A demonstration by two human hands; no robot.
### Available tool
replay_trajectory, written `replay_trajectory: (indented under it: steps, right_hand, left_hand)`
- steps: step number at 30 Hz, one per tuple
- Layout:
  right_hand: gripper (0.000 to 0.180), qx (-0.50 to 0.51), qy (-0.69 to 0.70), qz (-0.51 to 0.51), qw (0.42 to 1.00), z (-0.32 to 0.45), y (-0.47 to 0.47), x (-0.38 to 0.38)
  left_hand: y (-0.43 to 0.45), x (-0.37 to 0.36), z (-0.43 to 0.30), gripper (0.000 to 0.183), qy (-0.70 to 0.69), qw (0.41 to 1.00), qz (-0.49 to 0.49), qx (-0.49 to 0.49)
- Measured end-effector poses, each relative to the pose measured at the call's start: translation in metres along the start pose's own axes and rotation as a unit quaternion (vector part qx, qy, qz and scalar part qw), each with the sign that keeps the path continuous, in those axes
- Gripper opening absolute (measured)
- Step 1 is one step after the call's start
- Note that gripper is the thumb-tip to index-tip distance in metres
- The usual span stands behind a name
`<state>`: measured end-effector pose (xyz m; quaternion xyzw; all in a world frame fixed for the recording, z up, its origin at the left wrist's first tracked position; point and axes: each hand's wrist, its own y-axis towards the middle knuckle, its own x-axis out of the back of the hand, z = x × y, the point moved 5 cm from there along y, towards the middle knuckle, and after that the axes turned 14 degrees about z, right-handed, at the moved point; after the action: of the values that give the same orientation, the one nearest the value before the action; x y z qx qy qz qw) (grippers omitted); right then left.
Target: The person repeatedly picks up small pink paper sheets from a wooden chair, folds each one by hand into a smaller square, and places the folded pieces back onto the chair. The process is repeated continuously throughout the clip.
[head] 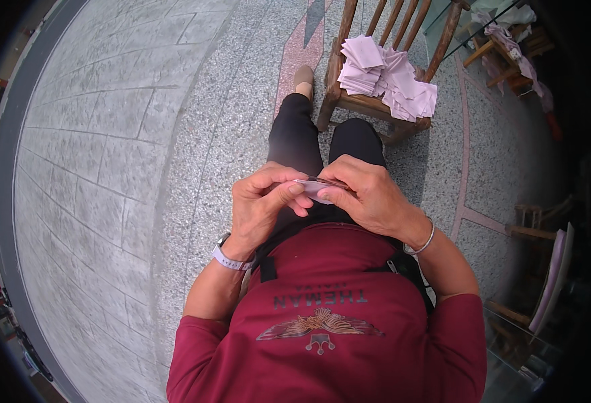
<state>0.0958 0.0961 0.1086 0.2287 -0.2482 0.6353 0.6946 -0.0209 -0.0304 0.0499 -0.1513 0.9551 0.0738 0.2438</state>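
Both hands meet over my lap on a small pale-pink fabric piece (314, 190). My left hand (261, 199) pinches its left end between thumb and fingers. My right hand (371, 194) grips the other end, thumb on top. A thin dark strip or tool (328, 181) runs along the fabric's upper edge between the hands; its kind is hard to tell, and the fingers hide part of it. Beyond my knees, several pale-pink fabric pieces lie on a wooden chair (360, 104), some in a neat stack (360, 78) and others in a looser heap (410, 98).
Speckled stone flooring (225, 151) lies under my feet, with grey paving (94, 166) to the left and a road (8, 95) beyond it. Wooden furniture draped with pink cloth (507, 43) stands at far right. A pale board-like item (552, 282) is at lower right.
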Motion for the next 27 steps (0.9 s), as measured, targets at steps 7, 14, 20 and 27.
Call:
replay_trajectory:
  steps: [7, 14, 20, 27]
  right_hand:
    - [0.012, -0.020, -0.128, 0.007, 0.992, 0.020, -0.006, 0.008]
    - [0.011, -0.014, -0.173, 0.016, 0.985, 0.022, -0.006, 0.005]
    - [0.012, -0.014, -0.185, 0.015, 0.982, 0.023, -0.007, 0.005]
    - [0.014, -0.028, -0.200, 0.027, 0.979, 0.024, -0.007, 0.005]
  left_hand:
    - [0.000, -0.001, -0.003, 0.013, 0.029, 1.000, -0.003, -0.005]
    - [-0.001, -0.005, -0.006, 0.013, 0.049, 0.999, -0.001, -0.010]
    - [-0.002, -0.009, -0.008, 0.013, 0.062, 0.998, 0.009, -0.006]
    - [-0.002, -0.009, -0.008, 0.014, 0.087, 0.996, 0.016, -0.007]
